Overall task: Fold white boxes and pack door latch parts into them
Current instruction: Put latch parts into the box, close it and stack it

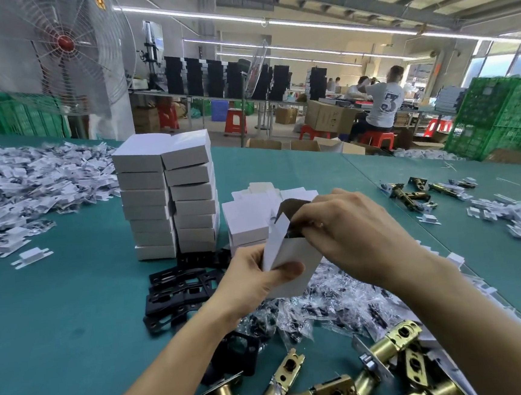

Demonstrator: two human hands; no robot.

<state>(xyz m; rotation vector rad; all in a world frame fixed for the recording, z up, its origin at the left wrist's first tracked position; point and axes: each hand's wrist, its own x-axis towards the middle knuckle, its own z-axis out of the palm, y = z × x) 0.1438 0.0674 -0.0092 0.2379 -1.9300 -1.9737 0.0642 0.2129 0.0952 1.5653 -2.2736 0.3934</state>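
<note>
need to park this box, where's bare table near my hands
Bare mat lies left of the black plates, below the stacked boxes; another patch sits behind the flat boxes. Crowded nearest you: bagged parts and brass latches.

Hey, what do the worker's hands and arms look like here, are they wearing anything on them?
Nothing worn that shows. The left hand and right hand are bare: no gloves, rings or tape. The left forearm and right forearm are bare to the frame's edge, with no sleeve, watch or bracelet in view.

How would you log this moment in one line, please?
left hand: holds white box | right hand: grips top flap | box: open
</note>
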